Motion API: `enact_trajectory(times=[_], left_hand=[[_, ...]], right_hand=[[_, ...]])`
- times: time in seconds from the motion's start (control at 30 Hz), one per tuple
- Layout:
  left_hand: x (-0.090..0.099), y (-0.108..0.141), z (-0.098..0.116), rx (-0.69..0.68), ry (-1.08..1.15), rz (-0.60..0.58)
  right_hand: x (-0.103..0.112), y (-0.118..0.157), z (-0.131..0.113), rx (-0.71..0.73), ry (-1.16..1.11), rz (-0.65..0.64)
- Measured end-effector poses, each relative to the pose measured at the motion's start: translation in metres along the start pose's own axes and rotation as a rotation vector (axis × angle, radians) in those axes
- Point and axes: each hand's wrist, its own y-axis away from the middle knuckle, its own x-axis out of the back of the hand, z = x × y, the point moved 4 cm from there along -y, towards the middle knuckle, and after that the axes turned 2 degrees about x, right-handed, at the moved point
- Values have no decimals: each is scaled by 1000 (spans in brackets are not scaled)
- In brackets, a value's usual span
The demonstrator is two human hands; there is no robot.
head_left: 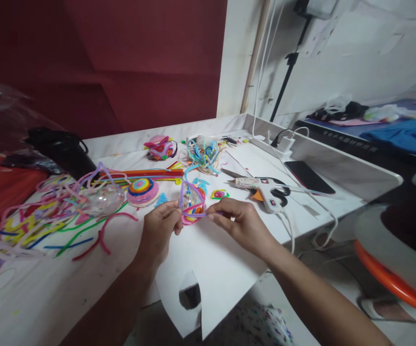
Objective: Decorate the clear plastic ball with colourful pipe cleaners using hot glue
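Observation:
My left hand pinches the left side of a small colourful craft piece with a clear part and a purple outline. Between the thumb and fingers of my right hand is the end of a purple fuzzy strip, which crosses the front of the piece. Both hands are above a white sheet with a hole near its front edge. A round disc of coloured rings lies left of the piece, and a small green, yellow and pink piece lies to its right.
A white glue gun with a cable lies by black-handled scissors at the right, near a dark phone. Tangled fuzzy strips spread over the left side. Further back sit a blue strip bundle and a pink craft piece.

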Motion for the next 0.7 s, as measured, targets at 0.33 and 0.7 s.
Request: enact_trajectory(times=[0.33, 0.7], left_hand=[[-1, -1, -1, -8, -20, 7], [2, -2, -3, -18, -33, 9]], right_hand=[[3, -25, -13, 271, 314, 68], [-3, -42, 1, 386, 530, 41]])
